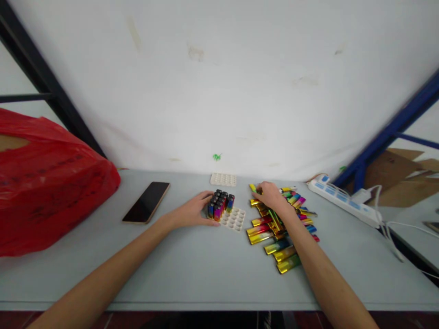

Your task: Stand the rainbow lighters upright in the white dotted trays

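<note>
My left hand (pixel 194 211) is cupped round the left side of a white tray (pixel 237 220) with round hollows, thumb at the near edge and fingers at the far edge. Several shiny lighters (pixel 218 208) with black tops stand upright in the tray's left part, while hollows at its right show bare. Over a loose pile of metallic, many-coloured lighters (pixel 262 228), my right hand (pixel 270 195) is closed, fingertips on a yellow-green lighter (pixel 253 188) at the pile's far left. The wrist and forearm hide part of the pile.
A second white tray (pixel 223 179) lies by the wall. Left of my arm are a black phone (pixel 147 202) and a big red plastic bag (pixel 51 183). A white power strip (pixel 343 201) with cables runs along the right, near cardboard boxes (pixel 391 176) beyond a blue frame.
</note>
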A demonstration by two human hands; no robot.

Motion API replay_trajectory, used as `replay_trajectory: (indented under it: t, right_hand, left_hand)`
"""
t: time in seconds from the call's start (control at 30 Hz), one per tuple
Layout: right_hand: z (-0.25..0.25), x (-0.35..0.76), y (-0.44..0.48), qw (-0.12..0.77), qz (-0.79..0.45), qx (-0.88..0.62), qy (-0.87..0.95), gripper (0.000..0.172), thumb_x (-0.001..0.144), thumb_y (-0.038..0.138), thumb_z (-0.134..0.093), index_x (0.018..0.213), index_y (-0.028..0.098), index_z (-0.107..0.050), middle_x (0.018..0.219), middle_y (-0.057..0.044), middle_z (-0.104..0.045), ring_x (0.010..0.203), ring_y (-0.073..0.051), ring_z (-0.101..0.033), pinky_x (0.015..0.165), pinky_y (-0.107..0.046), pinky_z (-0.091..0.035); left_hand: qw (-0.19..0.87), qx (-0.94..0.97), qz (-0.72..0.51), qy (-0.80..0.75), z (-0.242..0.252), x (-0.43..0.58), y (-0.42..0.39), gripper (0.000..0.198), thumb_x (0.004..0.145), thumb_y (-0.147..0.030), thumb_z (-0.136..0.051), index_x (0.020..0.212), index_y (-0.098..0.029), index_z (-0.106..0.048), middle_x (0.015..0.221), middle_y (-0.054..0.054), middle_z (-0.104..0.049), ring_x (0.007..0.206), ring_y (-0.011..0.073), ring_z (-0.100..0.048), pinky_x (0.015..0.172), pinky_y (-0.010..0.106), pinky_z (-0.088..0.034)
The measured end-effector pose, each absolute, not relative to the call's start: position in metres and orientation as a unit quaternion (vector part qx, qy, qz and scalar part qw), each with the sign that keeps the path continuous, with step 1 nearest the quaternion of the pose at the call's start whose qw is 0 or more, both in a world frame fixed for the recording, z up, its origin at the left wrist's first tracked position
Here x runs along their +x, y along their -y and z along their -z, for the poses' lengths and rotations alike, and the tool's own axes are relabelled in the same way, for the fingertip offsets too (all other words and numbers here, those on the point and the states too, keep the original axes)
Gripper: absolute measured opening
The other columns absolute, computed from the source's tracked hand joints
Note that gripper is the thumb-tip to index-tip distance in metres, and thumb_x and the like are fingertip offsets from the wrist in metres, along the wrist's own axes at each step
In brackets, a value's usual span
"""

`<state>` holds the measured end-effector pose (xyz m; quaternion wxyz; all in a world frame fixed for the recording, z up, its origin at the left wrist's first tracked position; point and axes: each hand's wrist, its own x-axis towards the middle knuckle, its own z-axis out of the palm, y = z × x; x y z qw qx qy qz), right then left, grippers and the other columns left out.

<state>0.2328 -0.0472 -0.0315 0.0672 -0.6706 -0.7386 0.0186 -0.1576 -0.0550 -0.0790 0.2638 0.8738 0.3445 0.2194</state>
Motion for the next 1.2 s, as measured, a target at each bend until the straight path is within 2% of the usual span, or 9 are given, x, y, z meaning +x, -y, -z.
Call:
replay_trajectory:
  t: [0.13,0.33,0.5,0.57,0.7,0.87,0.93,1.07,1.2]
  right_hand:
    - [0.028,0.23,0.05,0.136,-0.038,-0.653,0.744,0.023,0.117,0.027,-0.083,0.103,0.017,-0.098,0.118,-0.02,-0.097,0.117,-0.033,-0.091,0.108,-0.035,-0.064]
    - [0.018,0.242,0.047,0.37,-0.098,-0.606,0.697,0.025,0.103,0.018,-0.081,0.124,0.022,-0.095,0.143,-0.017,-0.086,0.123,-0.03,-0.088,0.113,-0.045,-0.073]
    - [0.018,0.237,0.059,0.579,-0.317,-0.475,0.582,0.076,0.083,0.048,-0.106,0.153,0.03,-0.084,0.16,-0.015,-0.079,0.12,-0.03,-0.085,0.106,-0.049,-0.075]
    - [0.019,0.227,0.068,0.576,-0.404,-0.459,0.543,0.084,0.076,0.055,-0.113,0.151,0.029,-0.084,0.14,-0.012,-0.087,0.115,-0.029,-0.084,0.1,-0.045,-0.073]
    - [0.024,0.206,0.086,0.549,-0.501,-0.438,0.506,0.073,0.074,0.074,-0.114,0.122,0.026,-0.085,0.099,-0.002,-0.083,0.087,-0.021,-0.076,0.076,-0.032,-0.064]
    - [0.026,0.188,0.1,0.502,-0.535,-0.426,0.529,0.077,0.088,0.098,-0.094,0.122,0.033,-0.07,0.072,0.01,-0.063,0.05,-0.012,-0.039,0.047,-0.024,-0.03]
    - [0.026,0.183,0.102,0.486,-0.503,-0.451,0.554,0.078,0.09,0.102,-0.087,0.121,0.032,-0.07,0.065,0.013,-0.052,0.05,-0.012,-0.032,0.048,-0.024,-0.024]
    - [0.026,0.176,0.105,0.481,-0.38,-0.496,0.615,0.079,0.095,0.107,-0.074,0.098,0.028,-0.073,0.063,0.009,-0.046,0.059,-0.016,-0.04,0.055,-0.03,-0.029]
    - [0.03,0.171,0.109,0.481,-0.275,-0.538,0.636,0.085,0.101,0.107,-0.062,0.068,0.03,-0.047,0.065,0.004,-0.041,0.066,-0.017,-0.039,0.063,-0.034,-0.032]
  left_hand:
    - [0.256,0.876,-0.212,-0.349,0.08,-0.158,0.054,0.11,0.087,-0.085,-0.108,0.172,-0.023,-0.078,0.189,0.021,-0.067,0.175,0.0514,-0.064,0.153,0.06,-0.05]
    - [0.243,0.882,-0.216,-0.34,0.081,-0.158,0.052,0.102,0.089,-0.08,-0.11,0.168,-0.023,-0.08,0.185,0.021,-0.069,0.171,0.0501,-0.069,0.15,0.06,-0.053]
    - [0.252,0.883,-0.22,-0.329,0.082,-0.158,0.052,0.105,0.089,-0.085,-0.108,0.17,-0.025,-0.079,0.187,0.019,-0.069,0.172,0.0493,-0.068,0.151,0.06,-0.051]
    - [0.254,0.883,-0.219,-0.328,0.082,-0.158,0.051,0.105,0.09,-0.085,-0.107,0.171,-0.025,-0.079,0.187,0.019,-0.068,0.173,0.0492,-0.066,0.152,0.059,-0.05]
    - [0.256,0.881,-0.217,-0.335,0.083,-0.159,0.051,0.108,0.089,-0.085,-0.108,0.174,-0.025,-0.077,0.187,0.019,-0.068,0.174,0.0495,-0.065,0.153,0.061,-0.049]
    - [0.261,0.879,-0.223,-0.329,0.082,-0.158,0.052,0.105,0.089,-0.083,-0.109,0.173,-0.026,-0.079,0.185,0.018,-0.07,0.173,0.0494,-0.066,0.152,0.062,-0.05]
    - [0.262,0.88,-0.229,-0.325,0.081,-0.158,0.053,0.105,0.089,-0.082,-0.109,0.173,-0.027,-0.079,0.185,0.018,-0.07,0.173,0.0491,-0.066,0.153,0.061,-0.05]
    - [0.259,0.88,-0.23,-0.324,0.081,-0.159,0.053,0.106,0.089,-0.082,-0.109,0.174,-0.027,-0.078,0.186,0.018,-0.07,0.173,0.0488,-0.066,0.152,0.062,-0.05]
    - [0.252,0.883,-0.221,-0.327,0.079,-0.16,0.054,0.106,0.091,-0.084,-0.107,0.176,-0.027,-0.076,0.189,0.018,-0.067,0.175,0.0485,-0.064,0.153,0.061,-0.049]
